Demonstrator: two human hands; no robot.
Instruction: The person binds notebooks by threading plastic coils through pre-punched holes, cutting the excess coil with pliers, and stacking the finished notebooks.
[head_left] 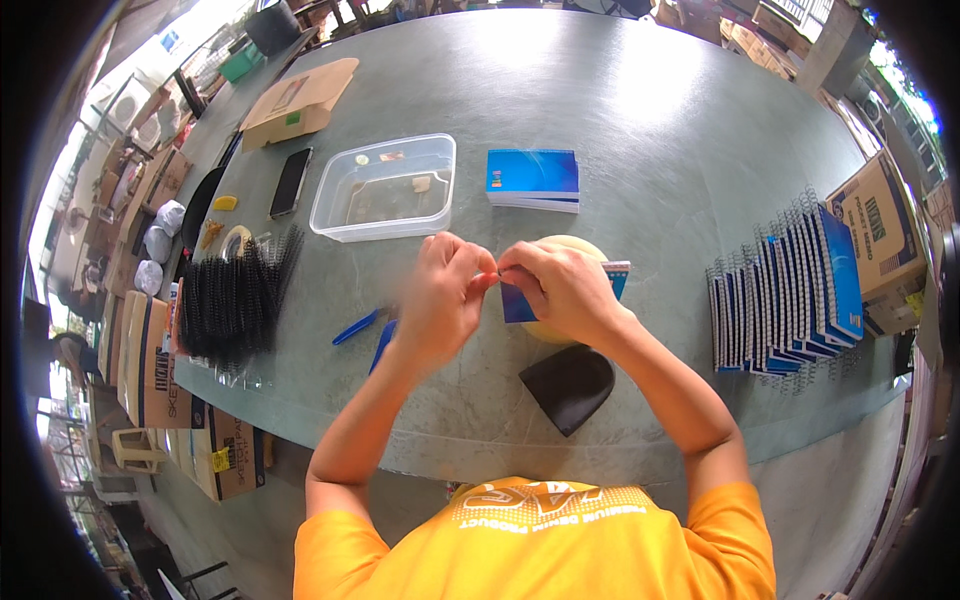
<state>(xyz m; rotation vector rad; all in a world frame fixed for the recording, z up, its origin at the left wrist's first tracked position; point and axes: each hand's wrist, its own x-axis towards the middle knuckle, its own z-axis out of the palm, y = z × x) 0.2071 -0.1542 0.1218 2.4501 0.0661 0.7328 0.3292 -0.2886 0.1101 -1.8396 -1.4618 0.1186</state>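
here, hands (440, 300) (565, 285) meet by a rectangular paper notepad (516, 305).

From my remote seat, I read the tabletop (660, 220) as smooth and grey-green, glossy enough to throw back white glare, with faint scuffs. The storage tub (385, 231) looks like clear, slick plastic. I see shiny blue covers over matt white paper edges on the notepad stack (533, 173), and a blue cover on the single notepad (516, 306). The black binding coils (232, 310) look like plastic; the smartphone (290, 183) has a glossy, glass-like screen. The memo carton (876, 235) is matt brown cardboard, the yellow T-shirt (530, 545) soft printed cloth. The dark rounded pad (568, 390) shines softly; I can't tell its material.
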